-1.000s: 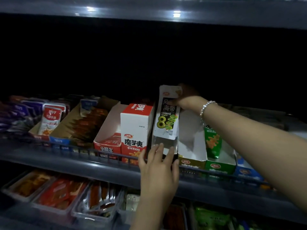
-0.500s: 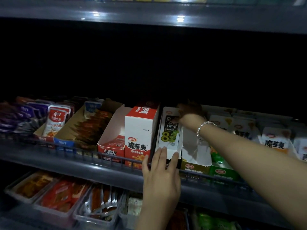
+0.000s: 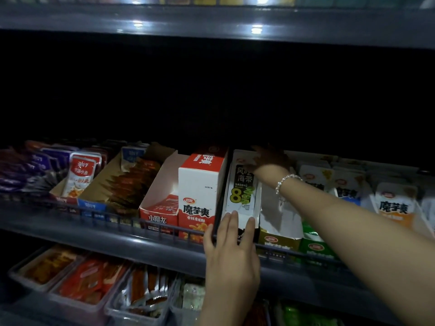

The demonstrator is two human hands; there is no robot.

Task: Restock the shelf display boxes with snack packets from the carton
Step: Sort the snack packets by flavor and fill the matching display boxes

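Kelp packet (image 3: 240, 187): one, upright in white display box (image 3: 244, 220) on dark shelf (image 3: 117, 234). Left hand (image 3: 231, 252): flat, fingers straight against box front. Right hand (image 3: 270, 161): at packet's top, grip unclear.

white kelp packet (image 3: 241, 188), upright in display box (image 3: 244, 221)

A dark grey shelf edge (image 3: 117, 234) runs across the view, with a low wire rail (image 3: 98, 214) along its front. Above it, the underside of an upper shelf (image 3: 211, 22) catches bright spots of light, and the space between is black. On the tier below sit clear plastic trays (image 3: 77, 300) of reddish and orange goods, with green wrappers (image 3: 303, 316) at the lower right. A beaded bracelet (image 3: 286, 184) circles a wrist.
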